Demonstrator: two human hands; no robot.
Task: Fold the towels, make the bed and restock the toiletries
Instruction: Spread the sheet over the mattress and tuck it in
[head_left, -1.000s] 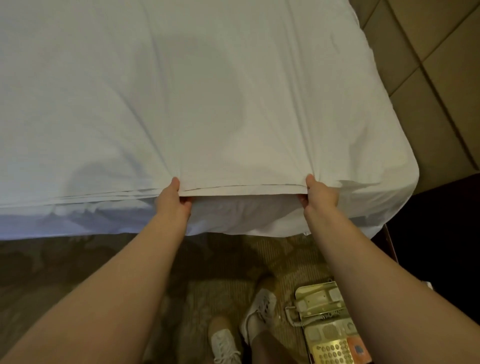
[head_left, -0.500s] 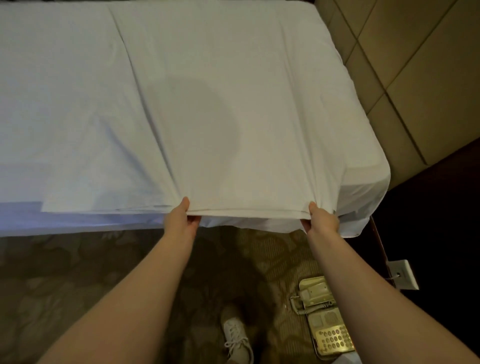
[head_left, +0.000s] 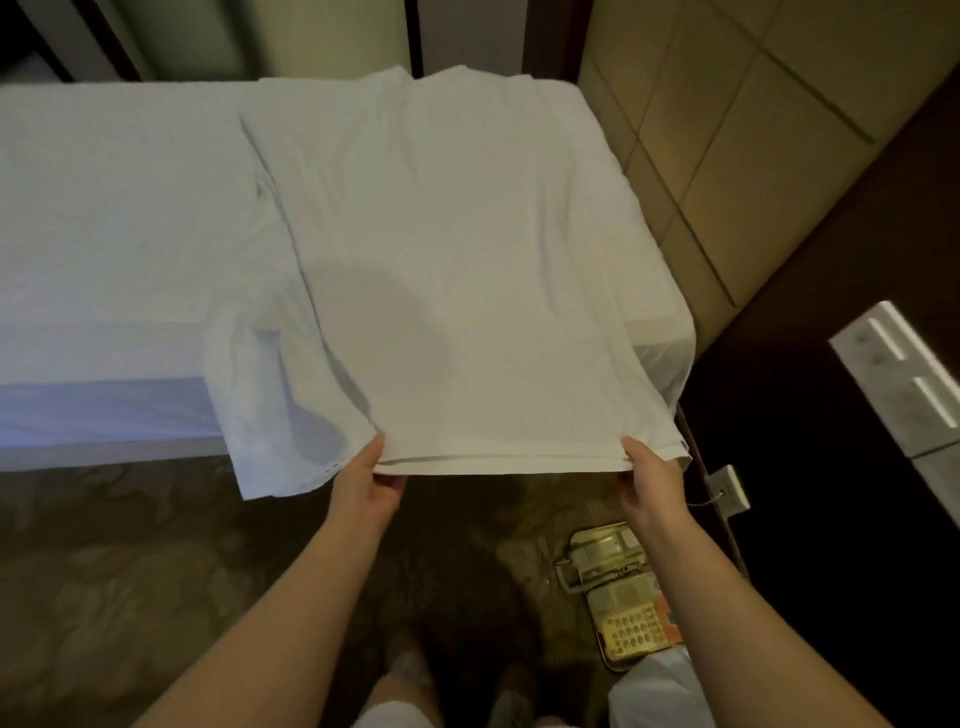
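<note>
A folded white sheet lies across the head end of the bed and reaches past the bed's near side. My left hand pinches its near folded edge at the left, thumb on top. The same edge is pinched at the right by my right hand. The edge is held out over the floor, lifted off the mattress. A loose single layer of the sheet hangs down to the left of my left hand.
A padded tan headboard wall rises to the right of the bed. A beige telephone sits on the patterned carpet by my right forearm. A dark bedside unit with a white panel stands at the right.
Both hands have pulled the sheet's near edge back toward me and off the bed's side. I have stepped back, so the far end of the bed and sheet now shows.
</note>
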